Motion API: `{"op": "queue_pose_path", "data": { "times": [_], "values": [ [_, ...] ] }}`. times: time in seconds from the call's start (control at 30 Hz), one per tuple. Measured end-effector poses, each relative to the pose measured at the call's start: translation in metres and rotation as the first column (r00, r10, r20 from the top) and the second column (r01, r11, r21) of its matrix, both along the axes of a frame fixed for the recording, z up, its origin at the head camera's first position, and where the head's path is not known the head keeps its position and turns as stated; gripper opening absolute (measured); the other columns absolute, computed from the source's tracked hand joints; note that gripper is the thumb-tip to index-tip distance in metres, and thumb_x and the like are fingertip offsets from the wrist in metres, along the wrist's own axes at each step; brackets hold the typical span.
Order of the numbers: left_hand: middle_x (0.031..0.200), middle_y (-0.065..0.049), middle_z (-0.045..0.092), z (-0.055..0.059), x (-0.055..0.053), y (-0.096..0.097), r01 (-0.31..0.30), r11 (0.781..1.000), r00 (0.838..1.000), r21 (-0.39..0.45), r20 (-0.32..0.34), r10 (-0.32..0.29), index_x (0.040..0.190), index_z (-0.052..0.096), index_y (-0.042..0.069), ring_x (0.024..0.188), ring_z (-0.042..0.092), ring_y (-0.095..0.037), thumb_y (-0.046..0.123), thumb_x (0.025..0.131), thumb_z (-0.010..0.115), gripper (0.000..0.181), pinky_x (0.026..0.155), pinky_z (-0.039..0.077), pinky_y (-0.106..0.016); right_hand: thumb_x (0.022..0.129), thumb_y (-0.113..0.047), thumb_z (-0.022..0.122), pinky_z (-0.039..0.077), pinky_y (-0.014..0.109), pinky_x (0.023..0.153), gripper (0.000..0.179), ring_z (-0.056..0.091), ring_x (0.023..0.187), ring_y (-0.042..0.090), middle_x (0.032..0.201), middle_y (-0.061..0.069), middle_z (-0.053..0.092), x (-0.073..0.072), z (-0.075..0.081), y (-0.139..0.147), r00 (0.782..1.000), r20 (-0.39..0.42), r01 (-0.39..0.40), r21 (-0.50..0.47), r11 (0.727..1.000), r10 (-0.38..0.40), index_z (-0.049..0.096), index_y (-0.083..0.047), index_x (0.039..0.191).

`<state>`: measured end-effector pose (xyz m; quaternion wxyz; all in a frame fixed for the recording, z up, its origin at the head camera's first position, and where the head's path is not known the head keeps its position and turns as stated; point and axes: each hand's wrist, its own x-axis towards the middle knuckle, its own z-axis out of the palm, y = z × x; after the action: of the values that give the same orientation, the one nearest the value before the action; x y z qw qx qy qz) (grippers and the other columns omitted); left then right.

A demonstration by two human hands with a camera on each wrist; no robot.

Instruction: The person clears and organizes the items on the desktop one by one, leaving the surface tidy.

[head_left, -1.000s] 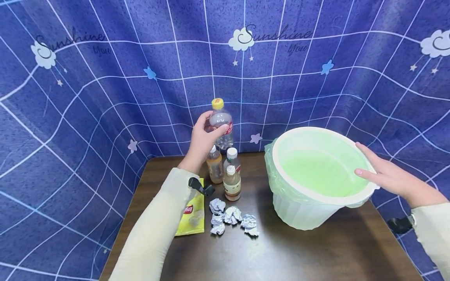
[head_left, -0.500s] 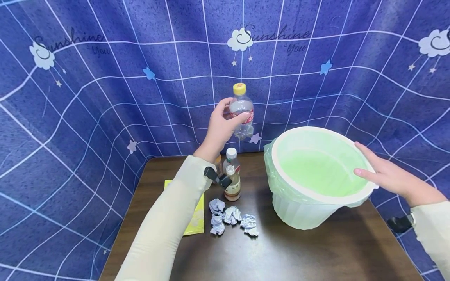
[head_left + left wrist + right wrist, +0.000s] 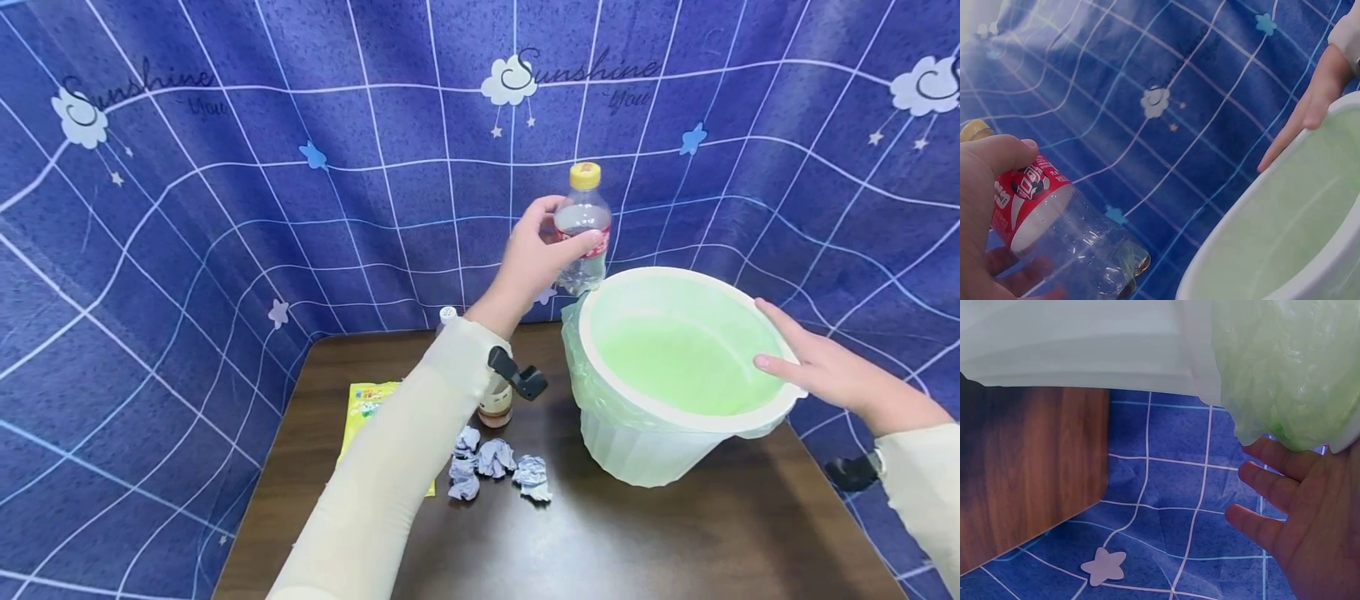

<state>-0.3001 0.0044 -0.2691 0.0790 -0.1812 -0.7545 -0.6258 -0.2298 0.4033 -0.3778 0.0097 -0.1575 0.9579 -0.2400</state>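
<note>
My left hand (image 3: 534, 258) grips a clear plastic bottle (image 3: 587, 215) with a yellow cap and red label. The bottle is upright in the head view, just left of a white trash bin (image 3: 637, 454). In the left wrist view, its base points toward the bin's rim, with a gap between them. A pale green bag lines the bin and folds over the rim. My right hand (image 3: 836, 375) holds the bin's right rim, thumb over the inside edge. Its other fingers (image 3: 1266, 484) spread outside, below the bag (image 3: 1291, 369) in the right wrist view.
Several crumpled paper balls (image 3: 495, 458) lie on the dark wooden table (image 3: 592, 542). A yellow chip bag (image 3: 360, 408) and small bottles, one a brownish bottle (image 3: 495, 408), are partly hidden by my left sleeve. A blue patterned curtain (image 3: 420, 192) hangs behind.
My left hand has lifted the yellow-capped bottle from above the other bottles and carried it right, up to the bin's left rim. My right hand and the bin have stayed in place.
</note>
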Motion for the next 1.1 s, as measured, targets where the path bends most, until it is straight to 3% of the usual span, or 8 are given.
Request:
{"op": "queue_pose_path", "data": {
  "times": [0.17, 0.43, 0.67, 0.9, 1.1],
  "values": [
    [0.117, -0.004, 0.060, -0.007, 0.005, 0.018, 0.046, 0.998, 0.999, -0.044, 0.023, -0.045, 0.137, 0.052, 0.015, 0.100, 0.063, -0.015, 0.028, 0.086, 0.081, 0.060, 0.084, 0.053, -0.023, 0.099, -0.029, 0.064, 0.042, 0.018, 0.077, 0.087, 0.057, 0.104, 0.013, 0.142, 0.035, 0.046, 0.000, 0.000, 0.000, 1.000, 0.002, 0.005, -0.014, 1.000, -0.005, 0.007, -0.013, 0.163],
    [0.114, 0.000, 0.062, -0.025, 0.013, 0.040, 0.092, 0.996, 0.995, -0.022, 0.043, -0.091, 0.136, 0.053, 0.015, 0.096, 0.063, -0.011, 0.026, 0.084, 0.083, 0.061, 0.080, 0.052, -0.020, 0.099, -0.027, 0.063, 0.038, 0.012, 0.075, 0.086, 0.052, 0.099, -0.004, 0.140, 0.036, 0.048, 0.000, -0.001, 0.001, 1.000, -0.008, -0.003, -0.030, 1.000, 0.003, 0.008, -0.012, 0.163],
    [0.107, -0.001, 0.063, -0.040, 0.016, 0.050, 0.102, 0.994, 0.993, -0.037, 0.060, -0.099, 0.135, 0.054, 0.013, 0.088, 0.061, -0.011, 0.022, 0.083, 0.084, 0.061, 0.075, 0.050, -0.020, 0.099, -0.028, 0.062, 0.041, 0.015, 0.077, 0.086, 0.057, 0.103, 0.010, 0.144, 0.035, 0.044, -0.001, -0.002, 0.001, 1.000, 0.003, -0.001, -0.023, 1.000, 0.001, 0.007, -0.013, 0.163],
    [0.109, 0.002, 0.062, -0.051, 0.016, 0.053, 0.108, 0.991, 0.991, -0.078, 0.085, -0.101, 0.135, 0.053, 0.013, 0.092, 0.060, -0.011, 0.025, 0.083, 0.085, 0.063, 0.076, 0.049, -0.020, 0.099, -0.026, 0.063, 0.036, 0.008, 0.076, 0.086, 0.052, 0.098, -0.005, 0.142, 0.036, 0.046, -0.001, -0.003, 0.002, 1.000, -0.026, -0.009, -0.040, 0.999, 0.008, 0.009, -0.013, 0.163],
    [0.114, 0.002, 0.061, -0.053, 0.018, 0.054, 0.121, 0.987, 0.988, -0.106, 0.104, -0.110, 0.140, 0.051, 0.017, 0.100, 0.060, -0.018, 0.028, 0.082, 0.085, 0.068, 0.079, 0.049, -0.023, 0.099, -0.027, 0.063, 0.036, 0.010, 0.076, 0.085, 0.054, 0.101, 0.002, 0.145, 0.036, 0.044, -0.001, -0.004, 0.003, 1.000, -0.029, -0.002, -0.030, 1.000, 0.002, 0.010, -0.014, 0.163]
  ]
}}
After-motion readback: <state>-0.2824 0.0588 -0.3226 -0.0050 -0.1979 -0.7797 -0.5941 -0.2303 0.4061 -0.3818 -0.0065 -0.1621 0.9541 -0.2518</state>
